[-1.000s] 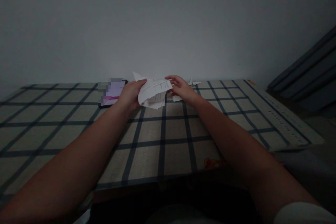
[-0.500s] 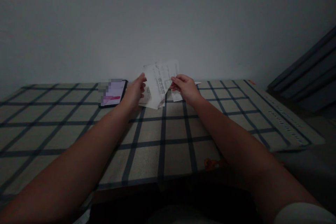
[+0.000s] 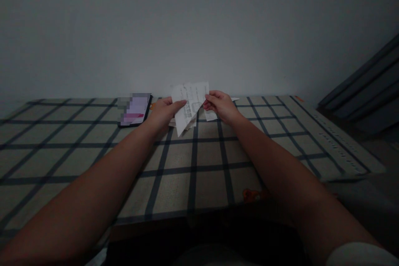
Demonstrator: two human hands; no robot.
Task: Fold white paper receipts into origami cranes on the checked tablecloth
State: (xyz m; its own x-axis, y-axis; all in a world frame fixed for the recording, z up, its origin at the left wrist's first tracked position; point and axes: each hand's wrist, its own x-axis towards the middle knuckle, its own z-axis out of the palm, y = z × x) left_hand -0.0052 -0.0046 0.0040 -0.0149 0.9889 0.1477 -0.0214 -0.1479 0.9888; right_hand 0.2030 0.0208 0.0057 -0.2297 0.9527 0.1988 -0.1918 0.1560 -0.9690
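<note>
A white printed sheet of paper [image 3: 190, 97] is held up at a tilt between both hands, over the far part of the table. My left hand [image 3: 163, 112] grips its left side, thumb across the printed face and the other fingers behind, out of sight. At the right edge, my right hand [image 3: 220, 104] pinches the sheet between thumb and fingertips. Under and behind it lie other papers, one of them a printed slip [image 3: 210, 115] below my right hand. How many there are I cannot tell.
A tablet or large phone [image 3: 136, 110] with a lit, partly blurred screen lies left of my left hand. The checked tablecloth [image 3: 174, 162] covers the table, which meets a plain wall [image 3: 199, 29]. Dark folded fabric [image 3: 370, 87] hangs at the right.
My left hand has closed onto the sheet's left side, its thumb now over the print. The sheet has come down slightly and its lower corner has shifted left. The right hand keeps its pinch.
</note>
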